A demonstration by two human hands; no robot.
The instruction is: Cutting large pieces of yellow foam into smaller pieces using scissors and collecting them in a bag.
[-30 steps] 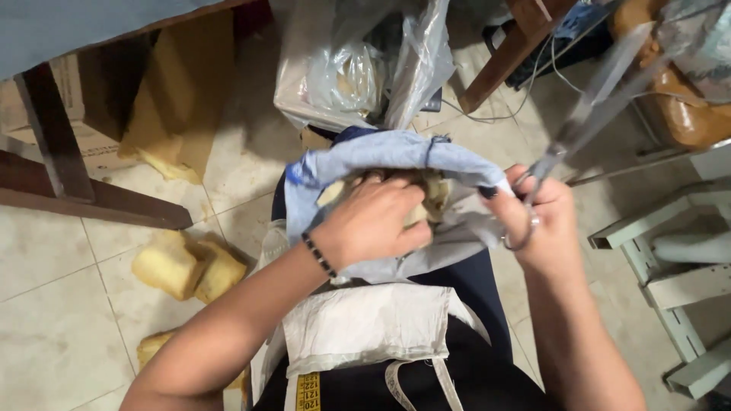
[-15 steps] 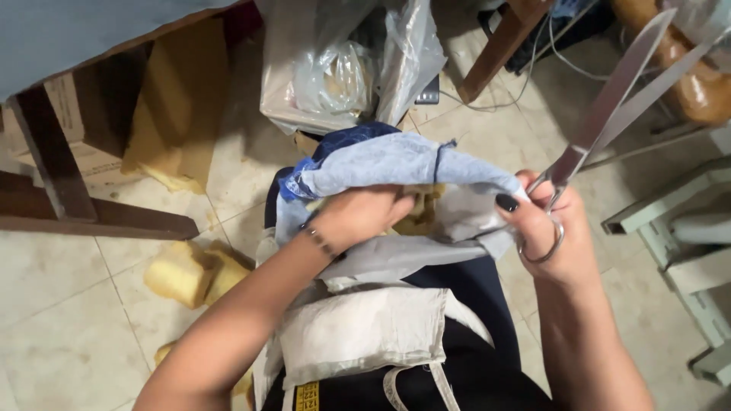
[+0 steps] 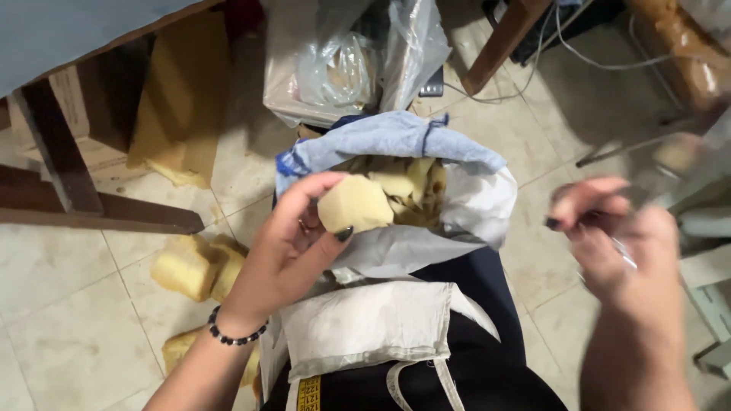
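Two hands work over an open cloth bag [image 3: 396, 152] resting on the person's lap. The left hand [image 3: 285, 255] pinches a pale yellow foam chunk [image 3: 354, 204] between thumb and fingers, just at the bag's mouth, above more foam pieces inside. The right hand [image 3: 617, 243] is blurred off to the side; its grip cannot be told. More foam blocks [image 3: 190, 266] lie on the tiled floor [image 3: 68, 304] beside a plastic bag [image 3: 343, 68].
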